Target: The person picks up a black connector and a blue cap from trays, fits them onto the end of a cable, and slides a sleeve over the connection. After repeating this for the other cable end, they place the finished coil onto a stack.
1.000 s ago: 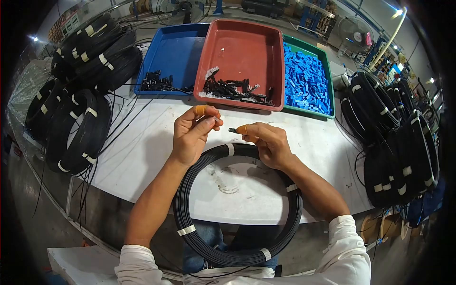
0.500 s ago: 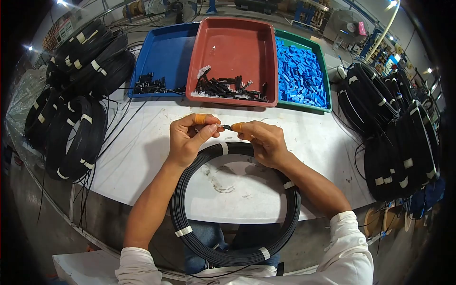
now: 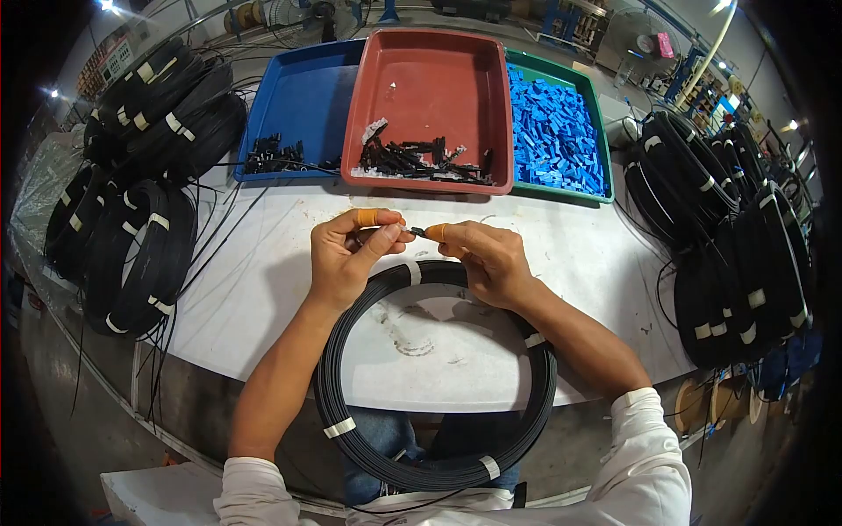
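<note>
My left hand (image 3: 353, 254) pinches a tiny pale tip between thumb and forefinger; whether it is a cap or a bare fiber end I cannot tell. Facing it, my right hand (image 3: 493, 259) grips a small black connector (image 3: 418, 231) with thumb and forefinger, its end pointing at the left fingertips. Orange tape wraps a finger of each hand. Below the wrists lies a coil of black cable (image 3: 330, 368), bound with white tape, partly on the table and partly over my lap.
Behind my hands stand a blue tray (image 3: 298, 79) with small black parts, a red tray (image 3: 430, 83) with black parts and white bits, and a green tray (image 3: 603, 131) of blue pieces (image 3: 553, 131). Taped cable coils (image 3: 158, 228) flank the white table (image 3: 254, 307), with more coils (image 3: 737, 254) at right.
Both hands hold almost the same pose, fingertips still meeting end to end. Less of the black connector shows between them, and the view has shifted slightly.
</note>
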Demonstrator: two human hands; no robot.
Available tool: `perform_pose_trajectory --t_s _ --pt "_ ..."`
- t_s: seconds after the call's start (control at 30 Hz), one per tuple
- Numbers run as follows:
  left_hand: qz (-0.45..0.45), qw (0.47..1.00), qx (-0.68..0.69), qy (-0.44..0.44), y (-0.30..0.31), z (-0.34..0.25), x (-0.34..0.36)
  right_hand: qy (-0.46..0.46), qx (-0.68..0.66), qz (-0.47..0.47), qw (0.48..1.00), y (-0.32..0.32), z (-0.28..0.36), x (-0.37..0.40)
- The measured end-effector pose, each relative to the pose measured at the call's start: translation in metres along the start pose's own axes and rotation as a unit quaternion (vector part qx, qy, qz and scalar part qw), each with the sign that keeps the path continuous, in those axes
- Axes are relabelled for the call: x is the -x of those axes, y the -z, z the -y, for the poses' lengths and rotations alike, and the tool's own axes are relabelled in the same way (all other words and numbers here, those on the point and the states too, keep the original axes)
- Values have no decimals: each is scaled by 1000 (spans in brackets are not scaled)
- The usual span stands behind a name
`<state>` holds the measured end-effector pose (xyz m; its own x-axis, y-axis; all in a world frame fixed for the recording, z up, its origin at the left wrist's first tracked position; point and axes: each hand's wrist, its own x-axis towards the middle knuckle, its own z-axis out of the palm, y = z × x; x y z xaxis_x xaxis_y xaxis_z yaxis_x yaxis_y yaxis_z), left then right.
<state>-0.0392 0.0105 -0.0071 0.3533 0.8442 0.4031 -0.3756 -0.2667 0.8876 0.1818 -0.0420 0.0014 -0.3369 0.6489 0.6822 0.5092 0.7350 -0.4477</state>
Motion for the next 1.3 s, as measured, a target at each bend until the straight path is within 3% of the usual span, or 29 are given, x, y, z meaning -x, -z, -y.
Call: perform_pose_trajectory --t_s 0.5,0.7,0.87,1.3 --pt "-6 999 -34 10 -2 -2 1 -3 -1 -11 1000 1 8 -3" --pt "4 998 -64 -19 0 -1 2 -11 1 -8 1000 1 8 -2" --pt "19 989 -108 -101 -2 -2 2 -12 -5 -15 1000 0 7 -1" --pt "18 984 -148 -101 -4 -8 2 -21 13 26 999 6 11 -2"
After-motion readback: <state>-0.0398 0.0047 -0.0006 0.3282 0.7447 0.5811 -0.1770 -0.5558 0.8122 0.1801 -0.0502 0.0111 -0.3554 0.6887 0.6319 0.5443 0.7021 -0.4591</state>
